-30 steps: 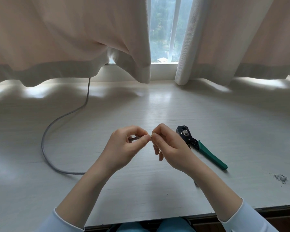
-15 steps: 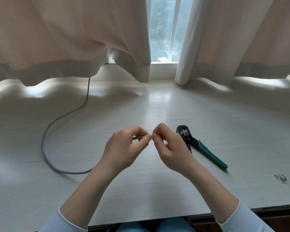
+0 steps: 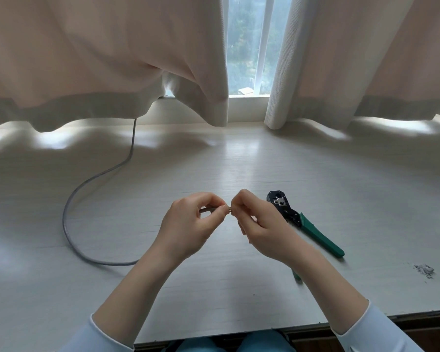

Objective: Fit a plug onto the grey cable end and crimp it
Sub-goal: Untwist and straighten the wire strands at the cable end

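We are at the fitting step: our left hand [image 3: 186,224] has its grip pinched on the grey cable [image 3: 92,184] just short of its end, held above the counter [image 3: 214,161], while our right hand [image 3: 259,224] pinches a small plug [image 3: 229,209] right at that end, though how deep it sits is too small to tell. Next, we judge, the plug needs pushing fully home before we reach for the green-handled crimper [image 3: 305,222] lying just beside our right hand, with nothing in between, only grey scraps [image 3: 423,270] off to the right and curtains [image 3: 112,59] behind
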